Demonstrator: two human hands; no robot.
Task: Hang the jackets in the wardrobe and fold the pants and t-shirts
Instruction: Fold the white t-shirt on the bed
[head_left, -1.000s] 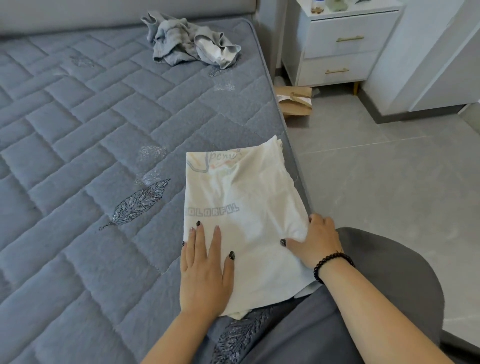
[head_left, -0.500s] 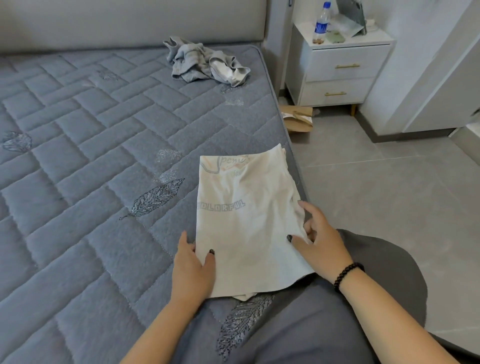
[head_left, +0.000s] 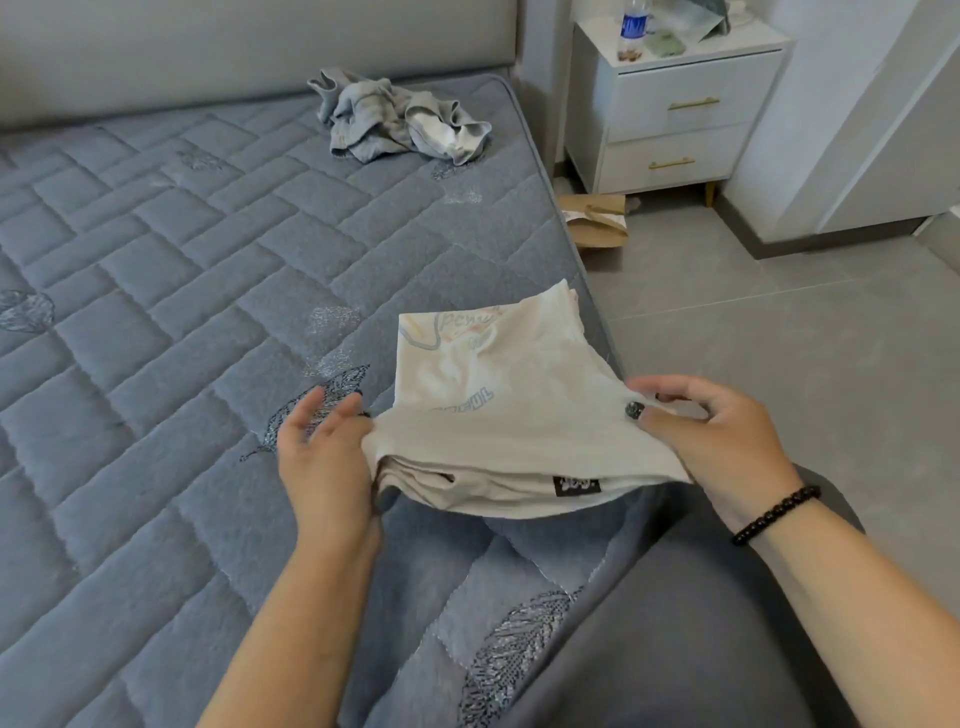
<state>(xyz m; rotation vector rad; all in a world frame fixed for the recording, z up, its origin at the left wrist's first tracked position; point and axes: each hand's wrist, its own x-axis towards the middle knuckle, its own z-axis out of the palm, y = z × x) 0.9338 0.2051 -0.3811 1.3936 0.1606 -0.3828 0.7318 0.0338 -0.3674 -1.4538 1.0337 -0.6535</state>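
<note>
A person's left hand and right hand pinch the near edge of a folded cream T-shirt, lifting it off the quilted grey-blue mattress by its right side; crumpled grey clothing lies near the headboard, a white nightstand and paper bag beyond on the tiled floor

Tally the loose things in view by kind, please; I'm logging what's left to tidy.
Garments on the bed: 2, the cream t-shirt held at its near end by the left hand and right hand, and the crumpled grey garment.
Bottles on the nightstand: 1, the water bottle.
Paper bags on the floor: 1, the brown paper bag.
Total: 4
</note>
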